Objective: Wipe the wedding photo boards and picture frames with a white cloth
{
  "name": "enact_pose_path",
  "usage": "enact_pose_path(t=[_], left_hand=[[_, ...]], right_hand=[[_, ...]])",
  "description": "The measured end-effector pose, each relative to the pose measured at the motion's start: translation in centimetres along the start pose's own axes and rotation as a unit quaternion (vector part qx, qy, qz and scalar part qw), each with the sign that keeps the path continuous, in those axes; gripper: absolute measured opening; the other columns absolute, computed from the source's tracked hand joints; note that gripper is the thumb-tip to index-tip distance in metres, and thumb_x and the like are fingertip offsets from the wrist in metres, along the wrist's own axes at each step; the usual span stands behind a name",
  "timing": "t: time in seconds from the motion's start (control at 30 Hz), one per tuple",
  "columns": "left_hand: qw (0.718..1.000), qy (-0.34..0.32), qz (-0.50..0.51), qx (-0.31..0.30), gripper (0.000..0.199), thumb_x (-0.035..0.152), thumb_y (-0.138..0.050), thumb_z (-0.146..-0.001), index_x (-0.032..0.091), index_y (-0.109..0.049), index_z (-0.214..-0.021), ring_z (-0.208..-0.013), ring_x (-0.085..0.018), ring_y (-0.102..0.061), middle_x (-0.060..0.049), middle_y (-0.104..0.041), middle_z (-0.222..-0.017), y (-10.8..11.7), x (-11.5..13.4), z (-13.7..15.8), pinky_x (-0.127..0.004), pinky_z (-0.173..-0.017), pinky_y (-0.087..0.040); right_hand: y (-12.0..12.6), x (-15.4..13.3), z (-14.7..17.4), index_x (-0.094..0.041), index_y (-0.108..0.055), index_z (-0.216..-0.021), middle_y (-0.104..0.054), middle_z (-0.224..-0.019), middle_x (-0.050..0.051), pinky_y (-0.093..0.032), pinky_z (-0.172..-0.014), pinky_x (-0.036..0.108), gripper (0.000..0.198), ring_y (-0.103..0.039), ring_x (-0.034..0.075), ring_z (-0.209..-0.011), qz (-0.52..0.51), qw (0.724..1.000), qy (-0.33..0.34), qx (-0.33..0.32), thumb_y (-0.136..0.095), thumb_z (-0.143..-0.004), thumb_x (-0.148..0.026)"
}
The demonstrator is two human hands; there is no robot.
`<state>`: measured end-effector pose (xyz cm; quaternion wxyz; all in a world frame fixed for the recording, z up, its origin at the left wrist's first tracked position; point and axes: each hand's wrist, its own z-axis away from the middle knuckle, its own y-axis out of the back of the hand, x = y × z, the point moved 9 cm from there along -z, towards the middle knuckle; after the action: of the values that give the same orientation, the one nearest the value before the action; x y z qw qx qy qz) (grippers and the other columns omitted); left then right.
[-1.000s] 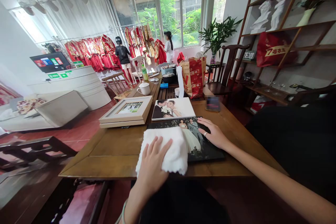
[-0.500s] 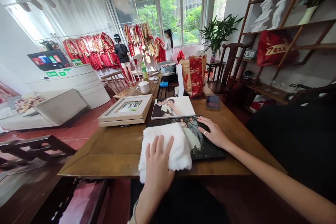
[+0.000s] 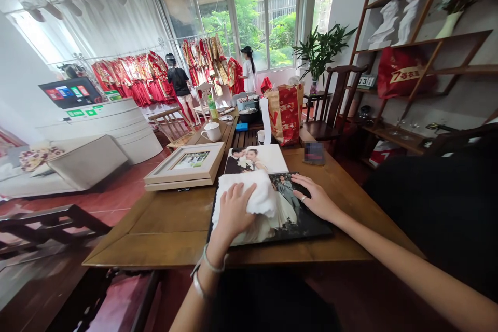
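My left hand (image 3: 234,211) presses a folded white towel (image 3: 261,193) against a dark photo panel (image 3: 307,223) near the table's front edge, its fingers bent over the cloth. The panel lies flat and shows a couple, one in a white gown and one in a grey suit. The towel hides its upper left part. My right hand (image 3: 316,198) rests on the panel's right side with its fingers stretched out, a ring on one finger, and holds nothing. Just behind lies a lighter wedding photo panel (image 3: 272,158), partly covered by the towel.
Wooden picture frames (image 3: 187,166) lie stacked on the table (image 3: 167,225) at left. Farther back stand a white lidded cup (image 3: 212,131), a blue box (image 3: 241,127) and a red-and-tan paper bag (image 3: 286,114). Two people stand by the red garments (image 3: 136,78) at the back.
My left hand has moved the towel away from me, up over the panel. More of the panel's lower left shows now. My right hand has stayed about where it was.
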<state>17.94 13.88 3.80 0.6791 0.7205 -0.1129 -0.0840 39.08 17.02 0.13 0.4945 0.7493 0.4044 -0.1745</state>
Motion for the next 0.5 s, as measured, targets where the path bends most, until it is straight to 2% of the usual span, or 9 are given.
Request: enact_pose_path(t=[0.1, 0.17, 0.37, 0.5], left_hand=[[1.0, -0.004, -0.011, 0.001, 0.063, 0.027, -0.048, -0.082, 0.028, -0.031, -0.142, -0.133, -0.028, -0.027, -0.011, -0.038, -0.141, 0.1, -0.6, -1.6, -0.047, -0.107, -0.022], [1.0, -0.011, -0.013, -0.006, 0.068, 0.022, -0.05, -0.079, 0.027, -0.029, -0.143, -0.134, -0.028, -0.026, -0.011, -0.037, -0.141, 0.0, -0.5, -1.1, -0.047, -0.107, -0.021], [0.999, 0.016, -0.028, -0.026, 0.096, 0.005, -0.048, -0.055, 0.029, -0.024, -0.145, -0.139, -0.028, -0.014, -0.009, -0.029, -0.148, -0.8, 0.4, 6.0, -0.046, -0.111, -0.013], [0.998, 0.018, -0.017, -0.062, 0.103, 0.005, -0.047, -0.049, 0.033, -0.021, -0.145, -0.141, -0.026, -0.007, -0.004, -0.025, -0.151, -1.1, 1.2, 9.3, -0.047, -0.112, -0.009]], right_hand=[[0.0, 0.0, 0.0, -0.019, -0.062, -0.116, -0.057, -0.13, 0.012, -0.033, -0.108, 0.05, 0.036, -0.047, 0.027, -0.127, -0.002, 1.0, -0.003, 0.0, -0.052, -0.083, -0.03], [0.1, 0.0, 0.0, -0.022, -0.063, -0.115, -0.058, -0.129, 0.01, -0.034, -0.108, 0.051, 0.034, -0.048, 0.026, -0.126, -0.005, 1.0, -0.001, 0.006, -0.053, -0.083, -0.029], [0.0, 0.0, 0.0, -0.019, -0.064, -0.114, -0.058, -0.128, 0.012, -0.034, -0.108, 0.048, 0.035, -0.048, 0.027, -0.126, -0.005, 1.0, 0.004, 0.011, -0.053, -0.083, -0.029], [0.0, 0.0, 0.0, -0.019, -0.064, -0.113, -0.058, -0.128, 0.013, -0.035, -0.107, 0.049, 0.034, -0.048, 0.027, -0.125, -0.005, 1.0, 0.006, 0.012, -0.053, -0.082, -0.029]])
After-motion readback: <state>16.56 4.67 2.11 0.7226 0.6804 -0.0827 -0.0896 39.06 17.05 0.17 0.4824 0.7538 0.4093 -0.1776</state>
